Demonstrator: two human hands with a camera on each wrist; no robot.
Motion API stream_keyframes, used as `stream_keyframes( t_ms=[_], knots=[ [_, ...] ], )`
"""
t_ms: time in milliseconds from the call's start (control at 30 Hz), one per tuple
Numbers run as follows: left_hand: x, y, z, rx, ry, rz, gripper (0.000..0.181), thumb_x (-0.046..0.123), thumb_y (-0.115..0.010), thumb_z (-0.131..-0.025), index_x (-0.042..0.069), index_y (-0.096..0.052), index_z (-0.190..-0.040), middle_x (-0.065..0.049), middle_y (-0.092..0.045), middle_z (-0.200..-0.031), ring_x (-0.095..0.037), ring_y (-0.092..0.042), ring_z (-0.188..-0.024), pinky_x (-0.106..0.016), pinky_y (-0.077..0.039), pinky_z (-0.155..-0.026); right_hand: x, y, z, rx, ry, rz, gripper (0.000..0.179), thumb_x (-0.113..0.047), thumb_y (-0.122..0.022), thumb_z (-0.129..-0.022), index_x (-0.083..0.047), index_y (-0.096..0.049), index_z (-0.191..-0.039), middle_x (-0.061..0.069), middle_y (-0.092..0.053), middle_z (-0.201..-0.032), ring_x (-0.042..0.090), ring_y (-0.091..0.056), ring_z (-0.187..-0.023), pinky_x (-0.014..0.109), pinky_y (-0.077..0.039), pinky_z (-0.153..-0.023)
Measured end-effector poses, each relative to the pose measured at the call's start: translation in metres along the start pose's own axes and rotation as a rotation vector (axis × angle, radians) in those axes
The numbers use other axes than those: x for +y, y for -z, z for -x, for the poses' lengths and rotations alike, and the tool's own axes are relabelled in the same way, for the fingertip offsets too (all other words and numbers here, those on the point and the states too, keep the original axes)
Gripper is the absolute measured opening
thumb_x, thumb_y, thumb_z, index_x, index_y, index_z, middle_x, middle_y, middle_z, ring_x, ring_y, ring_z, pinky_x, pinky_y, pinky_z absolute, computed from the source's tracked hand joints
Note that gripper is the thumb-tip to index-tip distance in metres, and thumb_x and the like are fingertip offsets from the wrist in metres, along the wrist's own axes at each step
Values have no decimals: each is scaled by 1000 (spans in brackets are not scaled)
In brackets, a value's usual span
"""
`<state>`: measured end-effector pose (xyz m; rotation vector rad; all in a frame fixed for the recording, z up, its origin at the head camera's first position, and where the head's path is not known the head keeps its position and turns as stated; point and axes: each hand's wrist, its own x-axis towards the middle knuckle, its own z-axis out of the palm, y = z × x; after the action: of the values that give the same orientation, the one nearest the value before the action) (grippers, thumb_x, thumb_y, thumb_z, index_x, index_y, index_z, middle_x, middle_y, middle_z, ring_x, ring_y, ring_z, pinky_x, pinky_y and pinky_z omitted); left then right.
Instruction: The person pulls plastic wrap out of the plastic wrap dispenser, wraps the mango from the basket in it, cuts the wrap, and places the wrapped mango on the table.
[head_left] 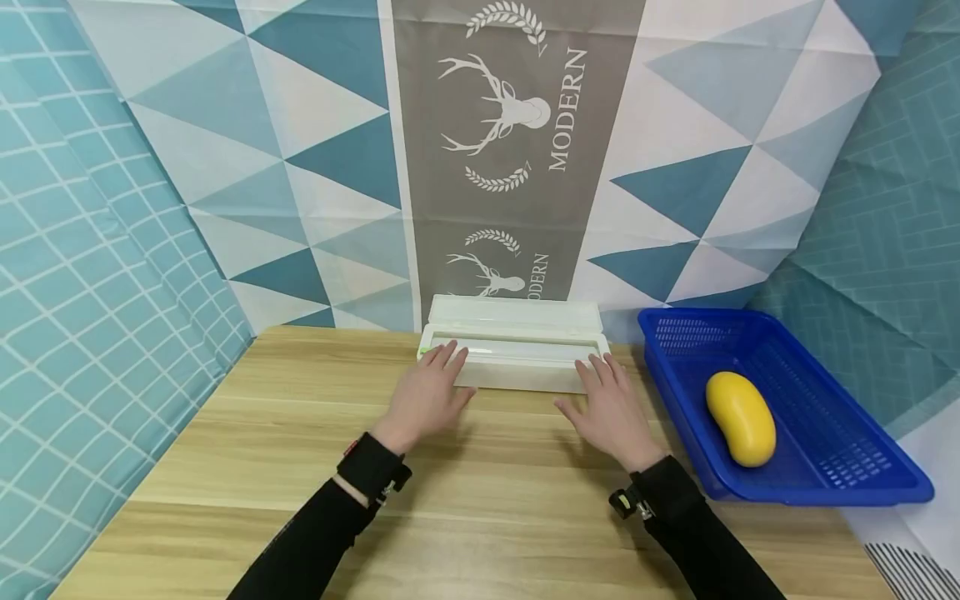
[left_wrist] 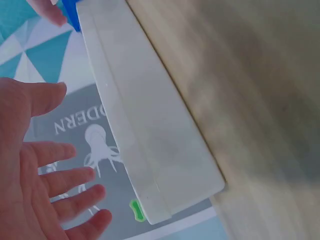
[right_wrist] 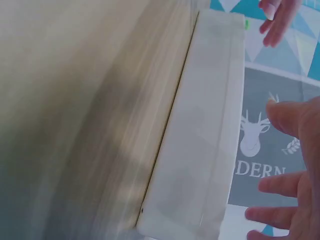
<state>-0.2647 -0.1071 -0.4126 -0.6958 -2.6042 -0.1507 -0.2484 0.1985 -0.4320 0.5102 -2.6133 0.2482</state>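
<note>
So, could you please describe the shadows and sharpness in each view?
Head view: fairly crisp, soft shadows near the bare left hand and bare right hand on the light-brown wooden tabletop; left wrist view: tabletop blurred, broad dim shadow; right wrist view: likewise.

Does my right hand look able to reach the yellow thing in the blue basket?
Probably yes: the right hand seems to grip nothing, and the yellow thing lies in the open-topped blue basket to its right. Only the basket's side wall stands between.

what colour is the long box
White; the box shows best in the head view.
</note>
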Motion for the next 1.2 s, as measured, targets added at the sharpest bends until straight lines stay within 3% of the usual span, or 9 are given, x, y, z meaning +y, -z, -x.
stream_keyframes(
  t_ms=[133, 267, 433, 600, 1033, 1200],
  knots=[
    [-9, -4, -15, -38, -1, -7, 60, 44, -51, -90, 7, -45, -136, -14, -44, -138, -29, -42, -123, -42, -39, -94, 2, -6, -15, -9, 27, 10, 72, -55, -51, -86, 3, -48, -129, 25, -43, -133, 39, -29, -129, 46, -18, -106],
    [-14, -11, -24, -115, 6, -11, 60, 46, -46, -92, 8, -43, -138, -13, -42, -140, -29, -39, -126, -42, -35, -98, 6, -13, -25, -32, 22, -11, 71, -54, -48, -89, 4, -48, -129, 25, -43, -134, 38, -30, -128, 46, -19, -106],
    [-18, -22, -29, -217, 36, -27, 61, 50, -38, -95, 10, -39, -141, -12, -38, -143, -29, -35, -129, -45, -28, -102, 8, -24, -30, -118, -36, -53, 73, -57, -42, -91, 3, -43, -134, 24, -39, -137, 36, -30, -129, 45, -22, -105],
    [-21, -28, -32, -259, 72, -13, 61, 51, -33, -96, 9, -37, -141, -11, -37, -144, -28, -32, -131, -47, -20, -105, 8, -28, -32, -146, -70, -71, 73, -58, -39, -92, 1, -42, -136, 23, -36, -139, 35, -29, -130, 46, -24, -104],
    [-27, -38, -37, -171, 128, 53, 63, 53, -28, -97, 8, -43, -138, -7, -43, -140, -26, -38, -127, -50, -25, -102, 17, -32, -42, -93, -65, -89, 61, -51, -34, -96, -3, -48, -132, 19, -43, -136, 33, -35, -127, 50, -25, -102],
    [-31, -41, -40, -35, 81, 69, 48, 40, -37, -98, 6, -56, -126, -9, -55, -127, -27, -52, -113, -43, -37, -94, 21, -32, -49, -71, -85, -116, 56, -47, -34, -98, -4, -54, -126, 15, -50, -130, 30, -40, -123, 50, -30, -99]
  ],
)
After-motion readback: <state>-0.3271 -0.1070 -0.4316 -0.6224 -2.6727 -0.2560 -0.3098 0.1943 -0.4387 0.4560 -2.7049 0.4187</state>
